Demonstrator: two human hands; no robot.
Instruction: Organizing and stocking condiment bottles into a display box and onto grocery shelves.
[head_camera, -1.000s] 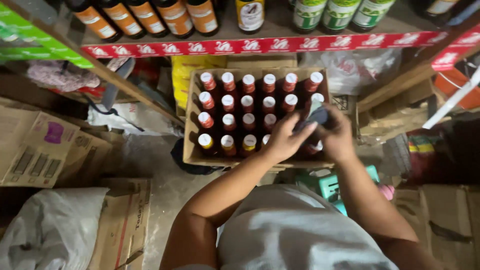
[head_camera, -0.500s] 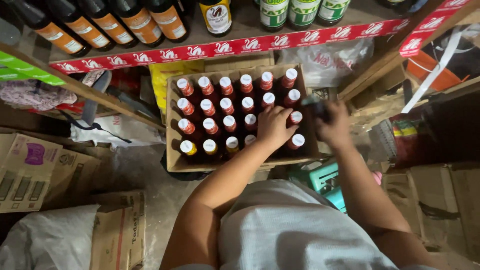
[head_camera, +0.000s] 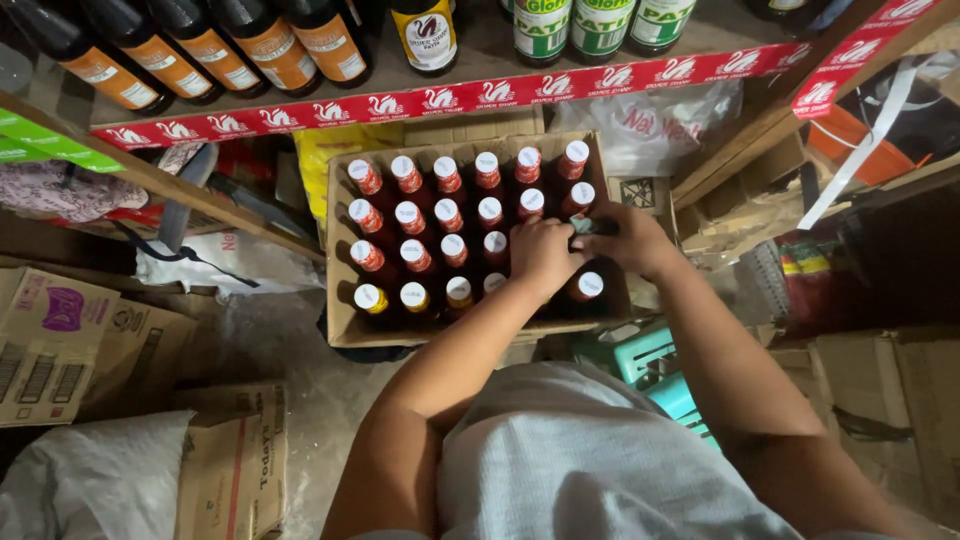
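Note:
An open cardboard box (head_camera: 339, 305) on the floor holds several red-capped sauce bottles (head_camera: 411, 215) standing in rows. My left hand (head_camera: 540, 255) rests over the bottles at the box's right side, fingers curled on a bottle top. My right hand (head_camera: 632, 240) is just beside it and grips a small dark object (head_camera: 592, 226) held over the same spot. What that object is cannot be made out. A bottle cap (head_camera: 589, 285) shows just below my hands.
A wooden shelf with a red edge strip (head_camera: 450, 97) carries dark sauce bottles (head_camera: 265, 45) above the box. Flattened cartons (head_camera: 60, 340) and a white sack (head_camera: 90, 490) lie at the left. A teal plastic stool (head_camera: 650, 365) sits under me; more boxes stand at right.
The view has shifted so the box sits more to the left. Both hands have drawn closer together over the right-hand bottles, still holding the dark object.

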